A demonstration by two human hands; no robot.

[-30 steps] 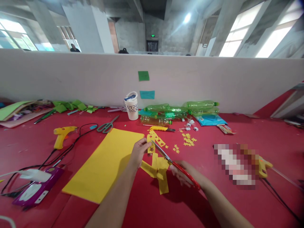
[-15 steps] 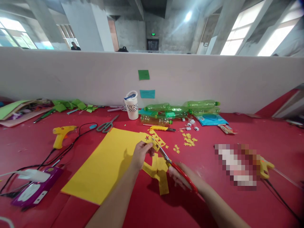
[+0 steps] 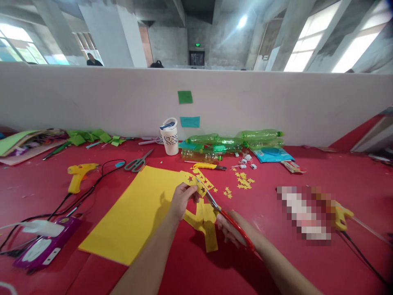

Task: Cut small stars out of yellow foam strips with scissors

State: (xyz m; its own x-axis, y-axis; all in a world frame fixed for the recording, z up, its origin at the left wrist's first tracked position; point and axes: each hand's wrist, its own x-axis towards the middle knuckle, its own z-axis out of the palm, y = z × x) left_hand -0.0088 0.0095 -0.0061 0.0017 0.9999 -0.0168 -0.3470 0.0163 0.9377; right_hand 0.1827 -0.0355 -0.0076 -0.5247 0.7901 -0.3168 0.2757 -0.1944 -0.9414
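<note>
My left hand (image 3: 181, 200) pinches a yellow strip (image 3: 190, 178) with star-shaped holes cut in it. In my right hand (image 3: 231, 229) is a pair of red-handled scissors (image 3: 236, 226), its blades pointing up and left at the strip; whether they touch it I cannot tell. Underneath lie yellow offcuts (image 3: 211, 233). Another yellow piece with star holes (image 3: 208, 180) rests just behind the strip. Small yellow stars (image 3: 244, 181) are scattered to the right of it. A large yellow sheet (image 3: 129, 217) lies left of my left hand, partly covered by my forearm.
Behind the hands are a yellow box cutter (image 3: 205, 166), green plastic bottles (image 3: 260, 135) and a white cup (image 3: 170, 139). Grey scissors (image 3: 136, 163), a yellow glue gun (image 3: 78, 174) with its cable and a purple power strip (image 3: 49, 243) lie left. Another glue gun (image 3: 341, 217) lies right.
The view has shifted very slightly. My hands, the strip and the scissors stay almost in the same place. The person far behind the partition has moved a little to the left.
</note>
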